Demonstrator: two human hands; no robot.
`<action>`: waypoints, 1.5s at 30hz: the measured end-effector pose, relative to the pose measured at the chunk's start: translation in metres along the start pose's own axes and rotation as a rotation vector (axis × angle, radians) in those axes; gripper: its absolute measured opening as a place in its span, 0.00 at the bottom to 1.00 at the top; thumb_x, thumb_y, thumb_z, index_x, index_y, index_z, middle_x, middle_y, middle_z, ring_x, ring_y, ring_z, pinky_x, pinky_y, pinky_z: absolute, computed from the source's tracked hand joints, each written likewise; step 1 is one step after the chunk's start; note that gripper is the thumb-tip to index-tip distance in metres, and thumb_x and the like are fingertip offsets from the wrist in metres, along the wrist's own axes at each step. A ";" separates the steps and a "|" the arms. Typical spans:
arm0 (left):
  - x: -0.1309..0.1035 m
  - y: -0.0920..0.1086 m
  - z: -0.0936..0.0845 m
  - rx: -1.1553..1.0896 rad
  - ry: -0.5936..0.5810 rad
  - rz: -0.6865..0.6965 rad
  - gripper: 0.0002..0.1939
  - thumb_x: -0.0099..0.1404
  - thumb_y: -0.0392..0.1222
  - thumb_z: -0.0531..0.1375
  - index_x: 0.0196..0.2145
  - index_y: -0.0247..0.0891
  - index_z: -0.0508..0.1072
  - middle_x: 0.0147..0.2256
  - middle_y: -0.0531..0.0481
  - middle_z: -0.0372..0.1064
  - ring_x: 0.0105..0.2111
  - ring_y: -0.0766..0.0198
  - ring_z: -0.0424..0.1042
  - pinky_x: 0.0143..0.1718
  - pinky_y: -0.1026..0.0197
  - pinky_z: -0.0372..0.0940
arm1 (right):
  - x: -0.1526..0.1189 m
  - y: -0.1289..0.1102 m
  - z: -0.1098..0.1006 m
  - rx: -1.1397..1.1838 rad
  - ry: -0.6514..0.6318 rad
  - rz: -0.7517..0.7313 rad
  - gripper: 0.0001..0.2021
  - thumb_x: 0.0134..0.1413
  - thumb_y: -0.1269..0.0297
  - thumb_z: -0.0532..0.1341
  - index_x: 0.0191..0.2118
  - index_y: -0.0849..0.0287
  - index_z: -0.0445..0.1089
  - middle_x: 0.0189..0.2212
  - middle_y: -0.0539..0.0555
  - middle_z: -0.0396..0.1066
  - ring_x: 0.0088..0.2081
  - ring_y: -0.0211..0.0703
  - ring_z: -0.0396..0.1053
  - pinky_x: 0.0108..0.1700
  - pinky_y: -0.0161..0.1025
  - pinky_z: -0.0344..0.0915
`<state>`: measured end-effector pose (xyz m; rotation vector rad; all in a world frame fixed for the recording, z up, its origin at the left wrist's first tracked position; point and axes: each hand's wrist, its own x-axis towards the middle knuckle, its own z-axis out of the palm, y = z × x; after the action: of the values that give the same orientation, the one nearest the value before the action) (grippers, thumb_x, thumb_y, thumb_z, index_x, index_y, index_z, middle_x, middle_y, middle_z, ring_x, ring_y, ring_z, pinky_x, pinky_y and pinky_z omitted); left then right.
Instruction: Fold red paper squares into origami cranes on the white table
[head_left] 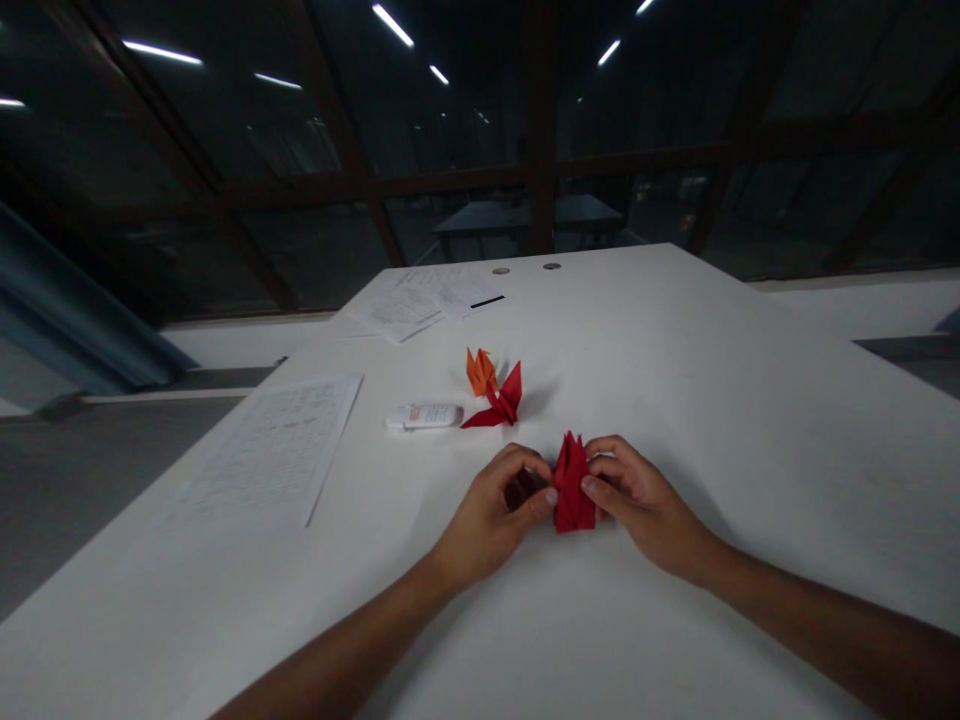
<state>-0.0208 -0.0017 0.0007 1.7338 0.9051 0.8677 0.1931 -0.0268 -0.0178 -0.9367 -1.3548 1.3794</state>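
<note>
Tabletop (pixel 750 400) free rightward, 2 paper figures (pixel 507 400) (pixel 480 375) block forward-left

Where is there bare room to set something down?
The white tabletop is bare right of the red winged paper crane, beyond the right hand. Another patch separates the left hand from the written white paper sheet. Crowded: around that crane, the orange paper figure and white oblong object.

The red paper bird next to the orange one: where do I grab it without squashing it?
Probably pinch the red paper bird lightly by its raised flap, coming from the right: that pointed flap sticks up, while the orange folded paper crowds its far left side and the white item lies left.
</note>
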 end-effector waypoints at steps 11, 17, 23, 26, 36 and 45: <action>0.001 -0.001 0.006 -0.176 -0.137 -0.060 0.21 0.65 0.49 0.67 0.51 0.37 0.69 0.43 0.44 0.73 0.42 0.59 0.72 0.45 0.58 0.65 | -0.005 0.002 0.008 -0.070 0.033 -0.010 0.14 0.64 0.58 0.64 0.51 0.52 0.64 0.43 0.52 0.73 0.39 0.42 0.72 0.43 0.41 0.68; 0.003 -0.004 0.009 -0.235 -0.039 -0.068 0.16 0.67 0.49 0.65 0.44 0.36 0.69 0.35 0.51 0.71 0.32 0.66 0.68 0.35 0.64 0.63 | -0.012 -0.004 0.018 -0.094 0.005 0.027 0.15 0.66 0.57 0.62 0.54 0.52 0.62 0.38 0.52 0.76 0.42 0.46 0.74 0.48 0.45 0.68; 0.002 -0.006 0.009 -0.258 -0.037 -0.083 0.15 0.66 0.48 0.66 0.43 0.37 0.67 0.32 0.52 0.71 0.31 0.66 0.71 0.35 0.64 0.63 | -0.012 -0.005 0.020 -0.165 0.013 -0.040 0.14 0.61 0.66 0.65 0.51 0.53 0.67 0.45 0.53 0.75 0.45 0.46 0.73 0.51 0.46 0.69; 0.000 -0.005 0.007 -0.196 -0.058 -0.069 0.14 0.67 0.48 0.65 0.42 0.37 0.69 0.36 0.48 0.73 0.35 0.64 0.72 0.38 0.62 0.64 | -0.011 -0.003 0.018 -0.129 0.019 -0.058 0.11 0.63 0.70 0.61 0.50 0.54 0.69 0.45 0.53 0.75 0.46 0.46 0.74 0.52 0.46 0.69; 0.000 0.001 0.001 -0.073 -0.105 0.000 0.11 0.67 0.47 0.64 0.35 0.36 0.70 0.39 0.47 0.72 0.38 0.63 0.70 0.41 0.61 0.64 | -0.009 0.007 0.011 -0.020 0.050 -0.023 0.07 0.60 0.70 0.63 0.43 0.55 0.70 0.38 0.51 0.74 0.40 0.43 0.73 0.45 0.43 0.69; -0.001 -0.004 0.001 -0.025 -0.007 -0.031 0.12 0.66 0.47 0.65 0.34 0.36 0.71 0.33 0.50 0.70 0.34 0.64 0.69 0.37 0.61 0.63 | -0.010 0.002 0.011 -0.022 0.015 -0.015 0.06 0.61 0.68 0.64 0.43 0.55 0.69 0.37 0.50 0.72 0.39 0.41 0.70 0.44 0.41 0.66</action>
<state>-0.0211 -0.0019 -0.0034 1.6960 0.9098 0.8488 0.1853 -0.0391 -0.0196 -0.9479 -1.3658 1.3454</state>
